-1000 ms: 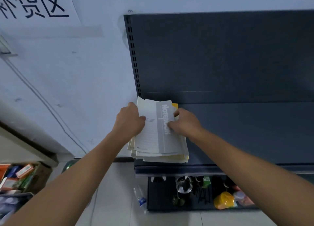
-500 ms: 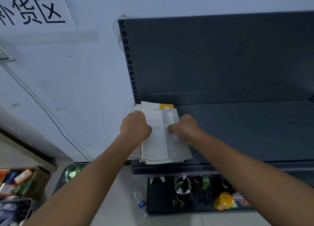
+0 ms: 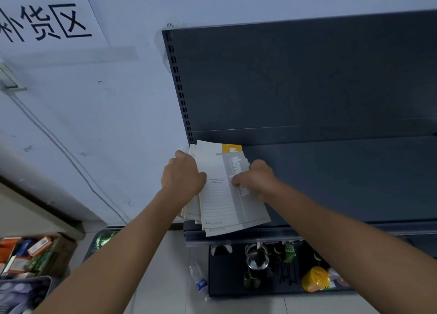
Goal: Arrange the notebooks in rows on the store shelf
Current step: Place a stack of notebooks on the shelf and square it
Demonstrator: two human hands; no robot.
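Currently, both forearms are reaching up over the lower shelf (image 3: 227, 283), which is carrying bottles and small goods. The left hand (image 3: 183, 178) is gripping the left edge of the stack of notebooks (image 3: 216, 209), fingers curled around it. The right hand (image 3: 256, 179) is pinching the right edge, its thumb lying on the grey cover of the top notebook (image 3: 250, 207).

The stack is resting at the left front corner of the shelf (image 3: 343, 183). It is fanning unevenly, its near edges are overhanging the front lip, and a yellow-banded notebook (image 3: 230, 148) is showing at the far end.

The step in hand appears to be squaring the stack before rows are laid out. To do this well:

- The person should be pressing both long edges inward together, then tapping the near edges flush while the stack is lying flat.
- Grip pressure should be light, since thin covers are likely to buckle or slide.
- The stack should be sitting fully behind the lip before either hand is letting go.

Beyond, the shelf is extending rightward along the back panel (image 3: 295, 77), where the rows are presumably going.
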